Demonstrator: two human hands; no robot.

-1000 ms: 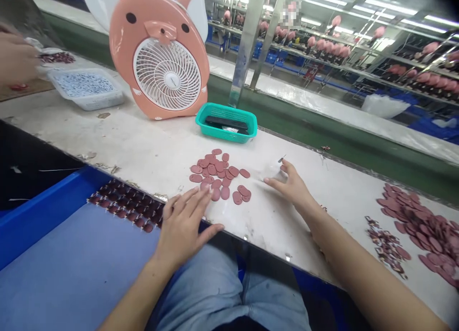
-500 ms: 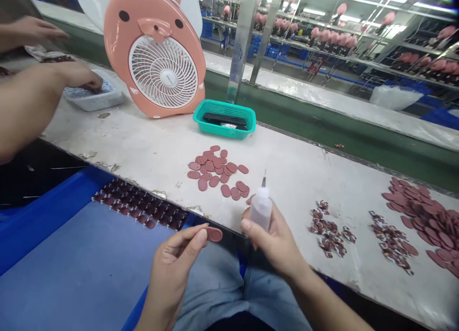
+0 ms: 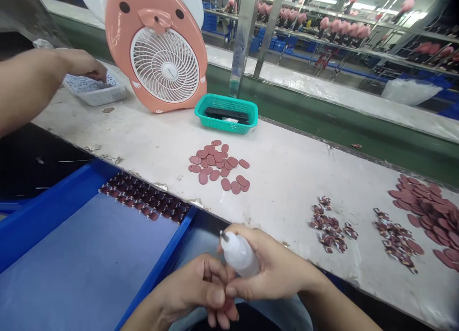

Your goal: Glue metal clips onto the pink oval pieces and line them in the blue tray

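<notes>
My right hand (image 3: 270,264) is wrapped round a translucent squeeze bottle (image 3: 241,257) with a thin metal needle tip, tilted toward me. Close against it, below the bottle, my left hand (image 3: 201,285) is closed with thumb and fingers together. The oval piece seen in it a moment ago is now hidden by the fingers. On the bench beyond lies a loose group of flat reddish-brown oval pieces (image 3: 218,161), some with small holes. To the right sit two clusters of small brown-and-white parts, one nearer (image 3: 328,228) and one farther right (image 3: 396,240).
A larger pile of oval pieces (image 3: 430,209) lies at the far right. A green basket (image 3: 226,125) and a pink fan (image 3: 120,39) stand at the back. Rows of dark parts (image 3: 143,197) lie in the blue tray (image 3: 82,264). Another person's hand (image 3: 84,65) reaches into a white tub (image 3: 103,97).
My hands have come together, lower and nearer my body. The bottle has swung from upright to tilted toward me. The oval piece has gone out of sight. The other person's second hand has left view.
</notes>
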